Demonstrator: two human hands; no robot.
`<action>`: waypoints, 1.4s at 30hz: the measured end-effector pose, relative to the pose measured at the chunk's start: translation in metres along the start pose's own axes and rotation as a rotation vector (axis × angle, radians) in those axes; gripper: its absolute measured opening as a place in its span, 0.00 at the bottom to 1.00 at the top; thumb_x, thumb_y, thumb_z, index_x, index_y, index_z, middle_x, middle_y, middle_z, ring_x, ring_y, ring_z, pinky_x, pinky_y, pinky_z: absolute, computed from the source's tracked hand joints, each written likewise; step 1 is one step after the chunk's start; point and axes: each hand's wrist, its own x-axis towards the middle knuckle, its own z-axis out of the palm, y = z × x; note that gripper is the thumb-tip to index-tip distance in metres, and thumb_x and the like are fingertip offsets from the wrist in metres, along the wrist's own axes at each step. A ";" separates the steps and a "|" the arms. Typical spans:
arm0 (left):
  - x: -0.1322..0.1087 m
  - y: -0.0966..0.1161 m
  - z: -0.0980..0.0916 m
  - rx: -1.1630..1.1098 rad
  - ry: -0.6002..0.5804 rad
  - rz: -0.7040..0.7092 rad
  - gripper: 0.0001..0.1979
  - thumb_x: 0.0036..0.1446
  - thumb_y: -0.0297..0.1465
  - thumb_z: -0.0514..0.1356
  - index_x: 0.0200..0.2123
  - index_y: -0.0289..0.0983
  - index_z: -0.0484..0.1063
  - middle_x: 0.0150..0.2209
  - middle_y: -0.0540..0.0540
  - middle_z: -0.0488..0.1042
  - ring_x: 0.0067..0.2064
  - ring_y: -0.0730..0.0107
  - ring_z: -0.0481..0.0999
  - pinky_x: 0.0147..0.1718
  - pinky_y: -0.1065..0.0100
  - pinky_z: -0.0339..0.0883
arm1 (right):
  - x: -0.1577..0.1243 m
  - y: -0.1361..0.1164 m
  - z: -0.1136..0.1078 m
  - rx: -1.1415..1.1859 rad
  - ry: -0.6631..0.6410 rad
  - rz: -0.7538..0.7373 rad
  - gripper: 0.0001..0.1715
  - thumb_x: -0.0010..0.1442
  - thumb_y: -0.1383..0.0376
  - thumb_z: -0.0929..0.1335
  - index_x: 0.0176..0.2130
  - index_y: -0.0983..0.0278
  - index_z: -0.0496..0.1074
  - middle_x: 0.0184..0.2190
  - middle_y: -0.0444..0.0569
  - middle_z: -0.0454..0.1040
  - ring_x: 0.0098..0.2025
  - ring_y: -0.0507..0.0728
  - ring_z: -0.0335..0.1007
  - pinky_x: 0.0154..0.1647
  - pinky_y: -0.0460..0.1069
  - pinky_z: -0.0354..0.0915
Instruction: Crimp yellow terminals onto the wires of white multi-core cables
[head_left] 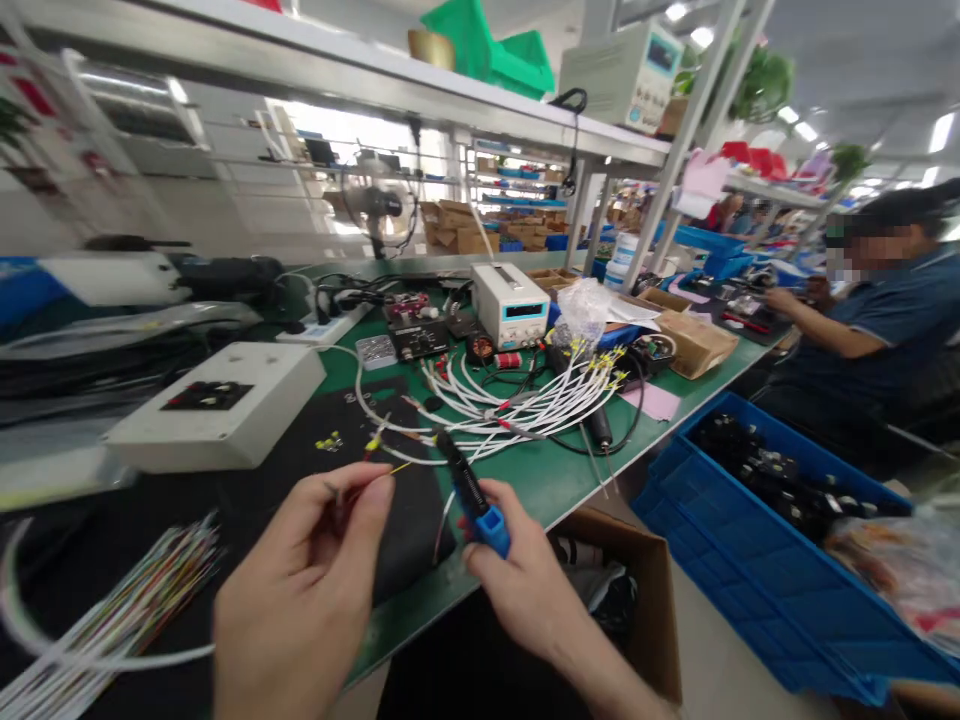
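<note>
My left hand (307, 590) is closed, thumb against forefinger, in a pinch on a thin yellow wire (401, 468) whose end points right. In my right hand (517, 560) is a black tool with a blue handle, which looks like a wire stripper (469, 485); its tip points up and left. A gap separates the tool from the wire's end. Behind both hands lies a looped bundle of white cables (517, 415) with yellow terminals at its right end. Small yellow terminals (328, 441) lie on the black mat (300, 420).
A pale switch box (225, 410) stands at left, above a bundle of loose wires (142, 600). Toward the back is a white power supply (510, 305). A blue crate (780, 570) and a cardboard box (660, 610) stand below the bench edge. A co-worker (877, 300) sits at right.
</note>
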 end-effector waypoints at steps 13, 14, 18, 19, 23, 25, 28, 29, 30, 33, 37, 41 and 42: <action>-0.003 -0.001 0.004 -0.161 -0.053 0.158 0.04 0.69 0.30 0.63 0.44 0.39 0.79 0.41 0.49 0.77 0.36 0.74 0.73 0.38 0.71 0.68 | 0.004 0.025 0.003 -0.064 -0.097 0.034 0.13 0.65 0.60 0.69 0.48 0.61 0.75 0.43 0.48 0.81 0.47 0.62 0.76 0.49 0.54 0.65; -0.003 -0.001 0.004 -0.158 -0.054 0.161 0.04 0.69 0.30 0.63 0.44 0.39 0.78 0.40 0.49 0.76 0.36 0.74 0.72 0.37 0.71 0.67 | 0.004 0.026 0.003 -0.069 -0.094 0.036 0.12 0.65 0.60 0.69 0.47 0.61 0.75 0.43 0.48 0.81 0.48 0.63 0.76 0.50 0.54 0.65; -0.002 -0.003 0.007 -0.160 -0.056 0.157 0.03 0.70 0.30 0.63 0.43 0.38 0.78 0.39 0.49 0.76 0.36 0.73 0.71 0.37 0.70 0.67 | 0.004 0.029 0.004 -0.084 -0.081 0.046 0.11 0.65 0.59 0.69 0.46 0.60 0.75 0.43 0.48 0.80 0.49 0.63 0.77 0.51 0.54 0.66; -0.002 -0.003 0.007 -0.160 -0.052 0.156 0.03 0.70 0.30 0.63 0.42 0.38 0.78 0.39 0.49 0.75 0.36 0.73 0.71 0.37 0.70 0.67 | 0.004 0.029 0.004 -0.087 -0.080 0.047 0.11 0.65 0.59 0.69 0.46 0.60 0.75 0.43 0.47 0.80 0.49 0.63 0.77 0.51 0.53 0.66; -0.001 -0.002 0.009 -0.171 -0.049 0.164 0.03 0.69 0.30 0.63 0.42 0.38 0.77 0.39 0.49 0.76 0.35 0.73 0.71 0.37 0.70 0.67 | 0.002 0.029 0.006 -0.101 -0.075 0.043 0.11 0.65 0.59 0.69 0.46 0.59 0.75 0.43 0.47 0.80 0.49 0.62 0.77 0.51 0.53 0.66; -0.001 -0.001 0.010 -0.177 -0.056 0.161 0.03 0.69 0.30 0.63 0.42 0.38 0.77 0.39 0.49 0.76 0.35 0.73 0.71 0.38 0.70 0.67 | 0.002 0.030 0.006 -0.107 -0.072 0.038 0.11 0.65 0.58 0.69 0.46 0.59 0.75 0.43 0.47 0.80 0.50 0.62 0.76 0.51 0.52 0.66; -0.002 -0.001 0.010 -0.187 -0.058 0.159 0.03 0.69 0.30 0.63 0.42 0.38 0.77 0.39 0.49 0.76 0.36 0.73 0.71 0.38 0.70 0.67 | 0.003 0.031 0.005 -0.114 -0.069 0.030 0.11 0.65 0.58 0.69 0.45 0.59 0.75 0.43 0.47 0.81 0.51 0.62 0.76 0.50 0.52 0.67; -0.002 -0.001 0.009 -0.191 -0.057 0.160 0.03 0.69 0.30 0.63 0.42 0.38 0.77 0.40 0.49 0.76 0.36 0.73 0.71 0.38 0.70 0.67 | 0.003 0.031 0.005 -0.116 -0.068 0.028 0.11 0.65 0.57 0.69 0.45 0.59 0.75 0.43 0.47 0.81 0.50 0.62 0.76 0.50 0.52 0.67; -0.002 -0.001 0.009 -0.194 -0.055 0.160 0.03 0.69 0.30 0.63 0.42 0.38 0.77 0.40 0.49 0.76 0.36 0.73 0.71 0.38 0.70 0.67 | 0.003 0.032 0.005 -0.117 -0.066 0.026 0.11 0.65 0.57 0.69 0.45 0.60 0.75 0.43 0.48 0.81 0.50 0.62 0.76 0.49 0.52 0.67; -0.002 -0.001 0.010 -0.198 -0.065 0.143 0.04 0.70 0.30 0.62 0.42 0.38 0.77 0.40 0.48 0.76 0.36 0.72 0.71 0.38 0.69 0.67 | 0.002 0.031 0.006 -0.123 -0.061 0.020 0.12 0.65 0.58 0.69 0.45 0.60 0.75 0.43 0.48 0.81 0.49 0.63 0.77 0.48 0.52 0.68; -0.003 0.000 0.010 -0.208 -0.085 0.116 0.05 0.70 0.32 0.62 0.42 0.38 0.77 0.40 0.48 0.76 0.36 0.71 0.72 0.39 0.68 0.68 | 0.001 0.028 0.008 -0.145 -0.056 0.015 0.12 0.65 0.58 0.68 0.46 0.60 0.75 0.44 0.49 0.81 0.49 0.63 0.77 0.49 0.53 0.68; -0.005 -0.001 0.008 -0.248 -0.099 0.071 0.05 0.71 0.32 0.61 0.42 0.39 0.77 0.39 0.47 0.76 0.37 0.70 0.73 0.39 0.68 0.68 | -0.003 0.022 0.012 -0.182 -0.063 0.003 0.15 0.65 0.59 0.68 0.50 0.59 0.75 0.46 0.49 0.80 0.49 0.63 0.76 0.52 0.55 0.67; -0.006 -0.001 0.007 -0.268 -0.106 0.052 0.06 0.71 0.33 0.61 0.42 0.39 0.77 0.39 0.48 0.75 0.37 0.70 0.73 0.39 0.68 0.68 | -0.004 0.020 0.013 -0.200 -0.063 -0.006 0.16 0.65 0.60 0.67 0.52 0.59 0.74 0.47 0.49 0.80 0.50 0.63 0.76 0.53 0.55 0.67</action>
